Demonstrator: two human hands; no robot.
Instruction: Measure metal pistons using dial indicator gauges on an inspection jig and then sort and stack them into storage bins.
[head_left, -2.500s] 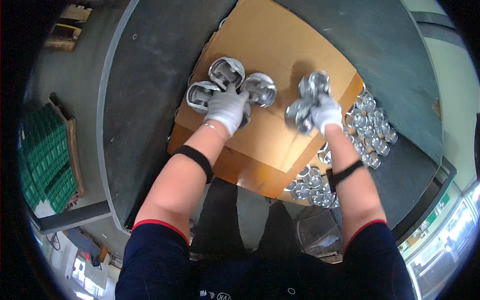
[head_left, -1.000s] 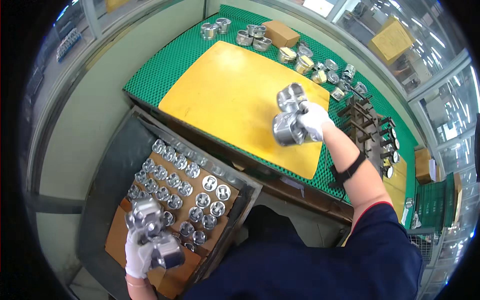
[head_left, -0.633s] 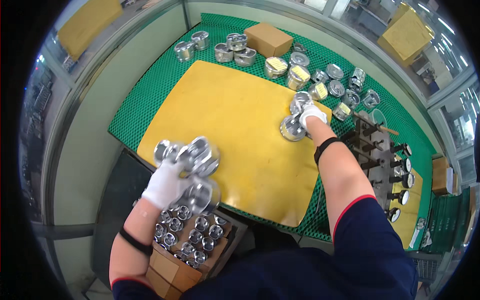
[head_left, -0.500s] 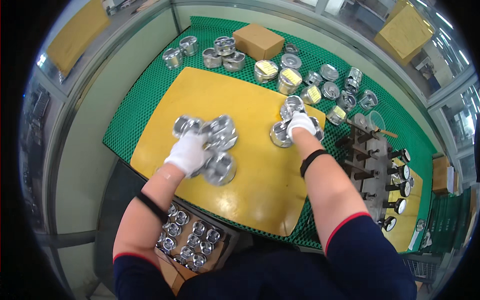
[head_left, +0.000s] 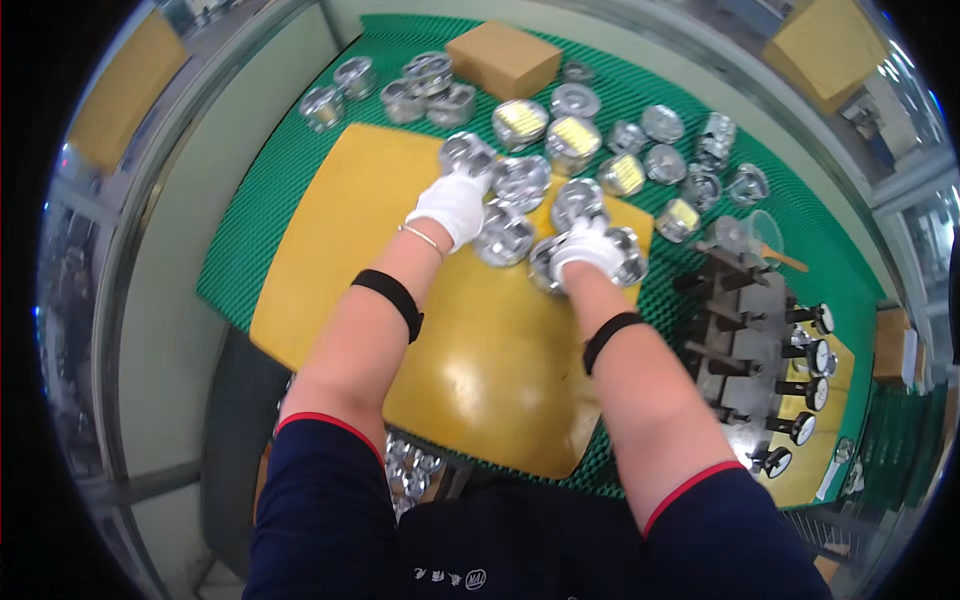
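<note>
Green-matted, the bench (head_left: 270, 215) carries two metal cylinders (head_left: 322, 108) at eleven o'clock from the middle of the yellow mat (head_left: 335, 245). The white-gloved left hand (head_left: 452, 208) lies towards the mat's twelve o'clock, against a cluster of shiny pistons (head_left: 522, 182) at one o'clock; its fingertips are hidden, so I cannot tell how far open that grip is or whether it holds any. The gloved right hand (head_left: 588, 248), at two o'clock, spreads over another piston cluster (head_left: 578, 200) just beside the first; its grip's opening and hold are likewise unclear. At three o'clock stands a dark fixture (head_left: 765, 340) with round dials (head_left: 817, 357).
</note>
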